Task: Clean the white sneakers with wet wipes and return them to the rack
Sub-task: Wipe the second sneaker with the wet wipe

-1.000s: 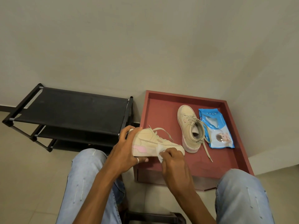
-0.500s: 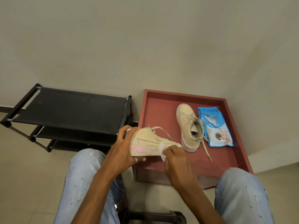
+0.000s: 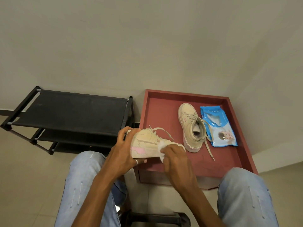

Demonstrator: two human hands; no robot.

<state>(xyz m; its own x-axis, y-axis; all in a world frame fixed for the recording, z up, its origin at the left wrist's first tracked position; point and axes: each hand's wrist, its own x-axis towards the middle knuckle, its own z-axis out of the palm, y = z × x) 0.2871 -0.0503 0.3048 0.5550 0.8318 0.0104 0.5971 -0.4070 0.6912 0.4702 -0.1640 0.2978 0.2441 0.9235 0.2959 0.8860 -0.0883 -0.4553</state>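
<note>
Two sneakers are off the rack, and neither has gone back to it. The first sneaker is held in the air over the near left corner of the red tray, turned on its side so that its pink patch faces up at the camera. The left hand grasps it at the heel end, fingers curled round the back of the shoe. The right hand has a crumpled wet wipe bunched under its curled fingers and presses it against the shoe's side, toward the toe.

The second sneaker stands on its sole inside the tray, toe pointing away, with its laces loose and one trailing across the tray floor. Just beside it on the right lies the blue pack of wipes.

By the look of things the job is in its middle. Wiping of the first sneaker is under way, though how much of it is clean cannot be told from this angle. Whether the second one has been wiped at all is also unclear. Still to come, most likely, are the rest of the wiping and setting both shoes on the black rack to the left.
</note>
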